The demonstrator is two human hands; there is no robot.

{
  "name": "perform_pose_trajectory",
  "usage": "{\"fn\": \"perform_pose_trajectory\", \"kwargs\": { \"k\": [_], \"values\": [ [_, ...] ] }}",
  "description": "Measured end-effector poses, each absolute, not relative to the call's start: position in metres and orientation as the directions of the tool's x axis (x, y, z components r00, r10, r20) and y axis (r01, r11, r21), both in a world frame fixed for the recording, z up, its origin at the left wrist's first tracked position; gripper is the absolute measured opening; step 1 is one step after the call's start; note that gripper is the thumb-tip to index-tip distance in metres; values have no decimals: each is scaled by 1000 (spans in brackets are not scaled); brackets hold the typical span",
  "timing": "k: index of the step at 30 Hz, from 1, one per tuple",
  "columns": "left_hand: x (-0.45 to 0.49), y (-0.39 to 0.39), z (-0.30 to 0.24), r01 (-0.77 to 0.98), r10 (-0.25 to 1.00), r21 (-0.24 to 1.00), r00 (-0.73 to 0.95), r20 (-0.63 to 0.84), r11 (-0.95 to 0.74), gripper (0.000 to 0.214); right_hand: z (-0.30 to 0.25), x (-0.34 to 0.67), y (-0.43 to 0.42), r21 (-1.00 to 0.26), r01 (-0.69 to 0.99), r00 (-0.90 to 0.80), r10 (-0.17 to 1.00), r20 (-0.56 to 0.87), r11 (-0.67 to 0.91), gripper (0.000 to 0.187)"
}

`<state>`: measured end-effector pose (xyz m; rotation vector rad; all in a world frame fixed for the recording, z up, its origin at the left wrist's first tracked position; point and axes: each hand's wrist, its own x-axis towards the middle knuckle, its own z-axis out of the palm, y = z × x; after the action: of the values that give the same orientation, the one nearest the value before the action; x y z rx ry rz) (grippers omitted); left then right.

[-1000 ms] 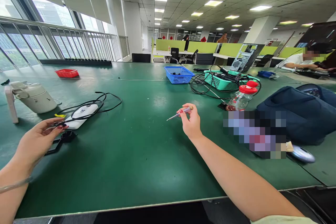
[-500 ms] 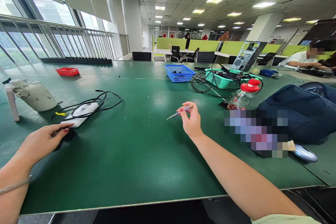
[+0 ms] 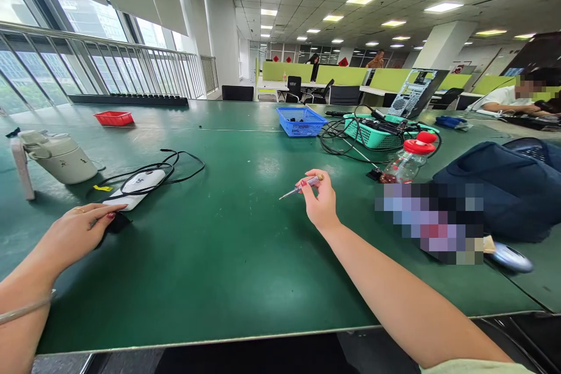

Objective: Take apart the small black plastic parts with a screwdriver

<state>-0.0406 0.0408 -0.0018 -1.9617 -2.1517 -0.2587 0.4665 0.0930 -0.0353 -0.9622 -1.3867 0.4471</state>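
Note:
My right hand (image 3: 319, 201) is closed around the clear handle of a small screwdriver (image 3: 302, 186), held over the middle of the green table with its thin metal shaft pointing left. At the left, my left hand (image 3: 79, 232) is closed, thumb and fingers drawn together on a dark flat piece (image 3: 119, 223) that looks like black cloth. Most of this piece is hidden under the hand. Just beyond the fingertips lies a white power bank (image 3: 142, 184) with a black cable (image 3: 184, 174) looped over it.
A cream flask (image 3: 65, 158) stands at the left. Farther back are a red tray (image 3: 114, 119), a blue basket (image 3: 301, 123) and a teal basket (image 3: 372, 135) with cables. On the right are a red-lidded jar (image 3: 405, 160) and a dark blue bag (image 3: 495, 187). Another person (image 3: 508, 96) sits far right.
My left hand has shifted very slightly, its fingers lower and closer over the black piece. My right hand holds the screwdriver in nearly the same place.

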Motion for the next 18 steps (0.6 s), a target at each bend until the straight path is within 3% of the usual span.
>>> {"fn": "perform_pose_trajectory", "kwargs": {
  "k": [3,9,14,18],
  "values": [
    [-36,40,1,993,970,1,-118,211,121,64,-36,467,93,-783,261,177,769,614,565,27],
    [-37,43,-1,997,960,7,-81,268,83,61,-37,467,94,-776,267,172,764,622,572,27],
    [-33,42,2,991,976,19,-132,172,131,67,-35,467,93,-785,259,175,772,611,563,27],
    [-29,39,5,990,973,47,-136,184,129,65,-34,466,92,-795,260,178,782,598,548,28]
  ]
}}
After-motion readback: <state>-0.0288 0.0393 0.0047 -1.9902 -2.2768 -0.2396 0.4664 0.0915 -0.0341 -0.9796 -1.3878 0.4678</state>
